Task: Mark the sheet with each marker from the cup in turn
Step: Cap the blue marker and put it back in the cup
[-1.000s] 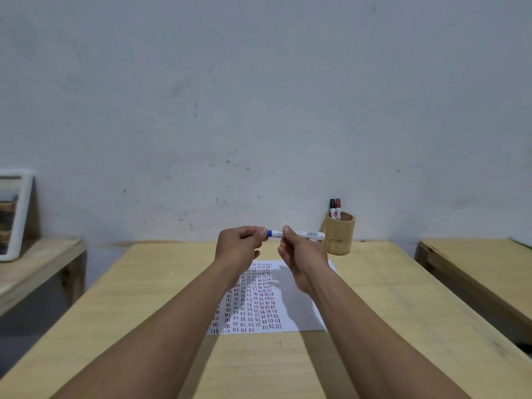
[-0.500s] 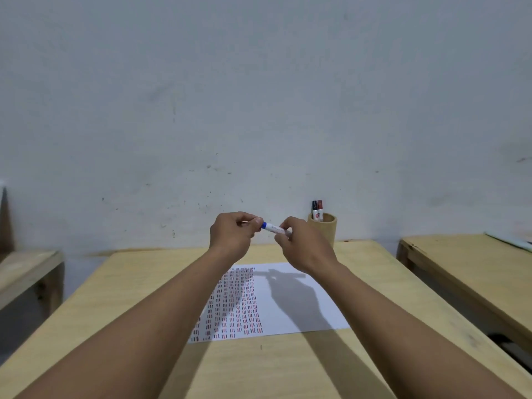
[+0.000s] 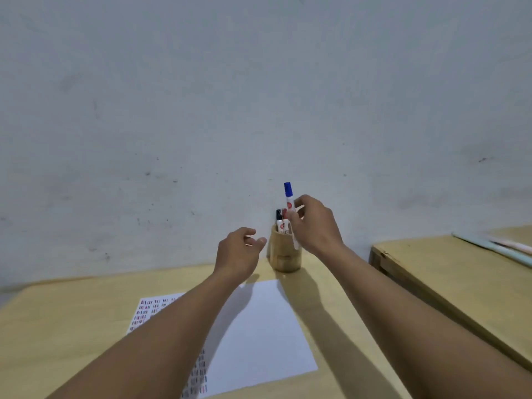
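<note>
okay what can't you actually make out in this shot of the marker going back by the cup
Head view, the only one:
- Blue marker: lower barrel hidden by the right hand; whether it is inside the cup is unclear.
- Other markers in the cup: partly behind the fingers, labels too small.
- Sheet: marks blurred, partly covered by the left forearm.

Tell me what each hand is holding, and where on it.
Right hand grips the blue-capped white marker mid-barrel, cap up, over the bamboo cup. Left hand holds nothing.
</note>
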Available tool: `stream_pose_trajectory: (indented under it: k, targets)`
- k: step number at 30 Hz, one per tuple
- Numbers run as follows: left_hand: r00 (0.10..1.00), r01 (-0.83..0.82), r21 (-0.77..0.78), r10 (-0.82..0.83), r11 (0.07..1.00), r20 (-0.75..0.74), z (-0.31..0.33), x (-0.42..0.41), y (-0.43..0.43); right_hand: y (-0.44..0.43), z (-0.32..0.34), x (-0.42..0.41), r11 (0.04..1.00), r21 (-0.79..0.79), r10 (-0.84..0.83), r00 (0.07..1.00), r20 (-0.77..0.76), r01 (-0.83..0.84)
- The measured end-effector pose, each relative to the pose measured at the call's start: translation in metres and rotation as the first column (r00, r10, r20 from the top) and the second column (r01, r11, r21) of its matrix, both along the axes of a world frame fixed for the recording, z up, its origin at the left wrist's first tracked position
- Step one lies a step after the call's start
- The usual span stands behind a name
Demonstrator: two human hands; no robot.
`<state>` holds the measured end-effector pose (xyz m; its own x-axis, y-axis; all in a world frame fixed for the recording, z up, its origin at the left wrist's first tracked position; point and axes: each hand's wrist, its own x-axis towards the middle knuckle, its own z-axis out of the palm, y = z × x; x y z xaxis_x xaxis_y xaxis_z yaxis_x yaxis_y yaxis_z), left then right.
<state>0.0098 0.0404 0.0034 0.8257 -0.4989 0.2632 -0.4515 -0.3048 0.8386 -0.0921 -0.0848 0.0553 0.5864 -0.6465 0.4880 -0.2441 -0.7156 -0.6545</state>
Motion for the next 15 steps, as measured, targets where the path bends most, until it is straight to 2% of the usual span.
stream_pose_trajectory:
  k: [3, 6, 11, 15]
  targets:
    - [0.999, 0.043, 0.034, -0.042, 0.998, -0.02, -0.016, 0.004, -0.028, -0.021, 0.005, 0.008, 0.999, 0.017, -0.028, 0.997, 0.077, 0.027]
    - [0.997, 0.074, 0.08, -0.071, 0.994, -0.032, -0.028, 0.008, -0.047, -0.039, 0.002, 0.016, 0.999, 0.015, -0.045, 0.996, 0.078, 0.044]
    - [0.993, 0.118, 0.094, -0.117, 0.989, -0.018, -0.038, 0.013, -0.064, -0.058, -0.015, 0.031, 0.993, 0.116, -0.033, 0.999, 0.017, 0.031]
    - [0.995, 0.101, 0.087, -0.102, 0.991, 0.008, -0.043, 0.016, -0.071, -0.064, -0.027, 0.042, 0.988, 0.155, 0.018, 0.994, -0.112, 0.0]
